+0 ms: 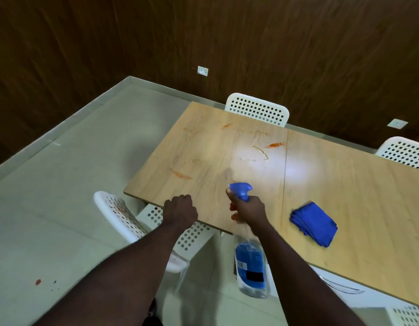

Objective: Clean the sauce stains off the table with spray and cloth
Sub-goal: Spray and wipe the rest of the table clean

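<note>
My right hand (248,208) grips the neck of a clear spray bottle (250,264) with a blue label and a blue trigger head (241,190); the nozzle points out over the wooden table (333,184). Orange-red sauce stains lie on the table's left half: one near the left front (181,174), one at the far side (227,125), one near the middle seam (274,145). Wet streaks (260,152) glisten among them. A folded blue cloth (314,223) lies on the table, right of my right hand. My left hand (180,211) is a closed fist at the table's near edge, holding nothing.
White perforated chairs stand around the table: one under its near left corner (123,217), one at the far side (258,109), one at the far right (406,149). Red drops (38,281) mark the pale floor at lower left. A dark wooden wall stands behind.
</note>
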